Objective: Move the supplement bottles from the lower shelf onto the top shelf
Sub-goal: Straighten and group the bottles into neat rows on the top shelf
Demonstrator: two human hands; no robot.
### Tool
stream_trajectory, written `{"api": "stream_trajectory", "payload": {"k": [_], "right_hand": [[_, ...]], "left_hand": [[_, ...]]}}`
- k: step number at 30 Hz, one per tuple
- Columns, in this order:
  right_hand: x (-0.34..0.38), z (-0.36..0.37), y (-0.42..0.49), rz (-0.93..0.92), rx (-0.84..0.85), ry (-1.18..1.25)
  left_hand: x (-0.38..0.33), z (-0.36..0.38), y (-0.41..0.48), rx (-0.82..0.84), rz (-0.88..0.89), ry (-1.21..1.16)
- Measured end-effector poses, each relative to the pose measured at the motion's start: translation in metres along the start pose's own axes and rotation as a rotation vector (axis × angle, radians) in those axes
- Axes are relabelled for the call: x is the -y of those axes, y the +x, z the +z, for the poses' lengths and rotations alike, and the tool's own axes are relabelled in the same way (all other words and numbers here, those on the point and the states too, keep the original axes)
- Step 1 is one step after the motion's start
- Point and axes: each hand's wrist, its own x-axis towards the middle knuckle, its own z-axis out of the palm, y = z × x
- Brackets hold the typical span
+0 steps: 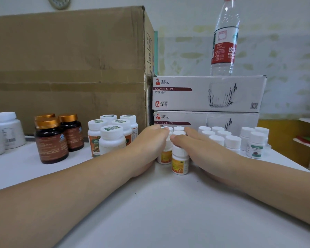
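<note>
Several yellow-label bottles, cupped between left hand, right hand

A large cardboard box is set at the back left. Just beside it, two glass mug boxes are stacked. A water bottle is stood upright on the upper one.

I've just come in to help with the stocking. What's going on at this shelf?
A person has both hands round a small cluster of yellow-labelled bottles standing on the white shelf. The left hand cups the cluster from one side and the right hand from the other, fingers curved around the caps. The bottles look set down, not lifted. Brown bottles stand to the left, white-capped bottles to the right, and glass mug boxes behind.
</note>
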Motion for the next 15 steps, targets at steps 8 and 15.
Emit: {"api": "stream_trajectory", "payload": {"k": [8, 15], "right_hand": [[0.0024, -0.0013, 0.0019, 0.031, -0.026, 0.02], [0.0068, -0.0035, 0.0008, 0.056, -0.005, -0.051]], "left_hand": [[-0.0015, 0.0001, 0.0016, -0.001, 0.011, 0.032], [-0.0006, 0.0003, 0.0021, 0.006, 0.028, 0.039]]}}
